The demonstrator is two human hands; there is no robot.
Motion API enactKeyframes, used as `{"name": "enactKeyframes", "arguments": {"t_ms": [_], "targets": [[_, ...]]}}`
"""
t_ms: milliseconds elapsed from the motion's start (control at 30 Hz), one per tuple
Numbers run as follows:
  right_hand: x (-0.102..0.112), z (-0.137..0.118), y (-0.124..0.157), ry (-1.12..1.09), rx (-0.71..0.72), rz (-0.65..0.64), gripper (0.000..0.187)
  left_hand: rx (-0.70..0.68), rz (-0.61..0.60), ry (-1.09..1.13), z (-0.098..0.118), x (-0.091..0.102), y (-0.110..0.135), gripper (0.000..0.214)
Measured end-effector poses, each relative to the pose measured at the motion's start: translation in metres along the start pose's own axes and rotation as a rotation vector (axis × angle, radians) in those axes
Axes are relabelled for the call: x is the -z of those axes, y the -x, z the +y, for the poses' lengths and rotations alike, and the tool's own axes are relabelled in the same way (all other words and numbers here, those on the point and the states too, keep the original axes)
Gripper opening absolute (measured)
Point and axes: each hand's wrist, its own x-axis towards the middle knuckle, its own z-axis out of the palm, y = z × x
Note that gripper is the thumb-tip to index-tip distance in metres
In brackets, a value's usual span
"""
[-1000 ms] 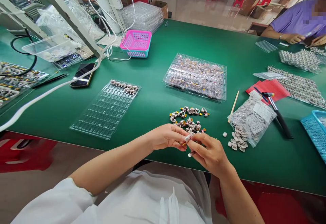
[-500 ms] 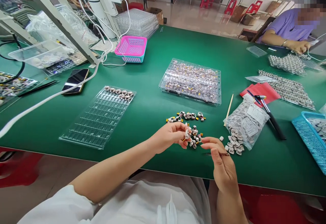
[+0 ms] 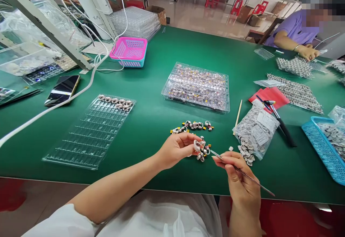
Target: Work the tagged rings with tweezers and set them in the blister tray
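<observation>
My left hand (image 3: 175, 149) is closed, pinching a small white ring-shaped part (image 3: 197, 145) between thumb and fingertips. My right hand (image 3: 238, 174) grips a thin metal pick (image 3: 253, 181) like a pen, its tip just right of that part and apart from it. Beneath and behind the left fingers lies a loose cluster of similar ring-shaped parts (image 3: 201, 156) with yellow tabs. A further row of ring-shaped parts (image 3: 194, 125) lies farther back. Small white caps (image 3: 245, 150) spill from a clear plastic bag (image 3: 257, 127) beyond the right hand.
At left, a clear tray (image 3: 88, 133) holds several ring-shaped parts at its far end. Filled clear trays (image 3: 198, 86) are stacked mid-table. Around them are a phone (image 3: 62, 89), a pink basket (image 3: 129, 48), a hammer (image 3: 283, 124), a wooden stick (image 3: 237, 116) and a blue basket (image 3: 322, 147). A co-worker (image 3: 292, 32) sits far right.
The pick in my right hand has swung into full view, its tip now pointing toward the left hand. My left hand still holds the ring-shaped part. The view has shifted slightly right.
</observation>
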Motion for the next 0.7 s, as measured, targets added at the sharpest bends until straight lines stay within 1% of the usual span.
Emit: {"name": "enactKeyframes", "arguments": {"t_ms": [33,100,167,233,467,600,700], "targets": [[-0.008,-0.001,-0.002,-0.041,0.020,0.043,0.021,-0.005,0.011,-0.002,-0.001,0.001,0.000,0.034],[-0.022,-0.001,-0.004,-0.091,0.055,0.082,0.023,-0.019,0.026,-0.005,-0.002,0.002,0.001,0.035],[-0.033,0.002,-0.006,-0.104,0.082,0.072,0.024,-0.032,0.032,-0.005,-0.003,0.004,0.001,0.035],[-0.039,0.006,-0.008,-0.091,0.101,0.050,0.026,-0.037,0.035,-0.004,-0.004,0.006,0.001,0.036],[-0.042,0.012,-0.011,-0.030,0.144,0.024,0.031,-0.045,0.050,0.005,-0.001,0.006,0.002,0.032],[-0.041,0.014,-0.009,-0.001,0.141,0.034,0.031,-0.042,0.053,0.019,-0.001,0.006,0.002,0.031],[-0.042,0.017,-0.009,-0.024,0.129,0.046,0.030,-0.040,0.057,0.016,0.000,0.006,0.002,0.031]]}}
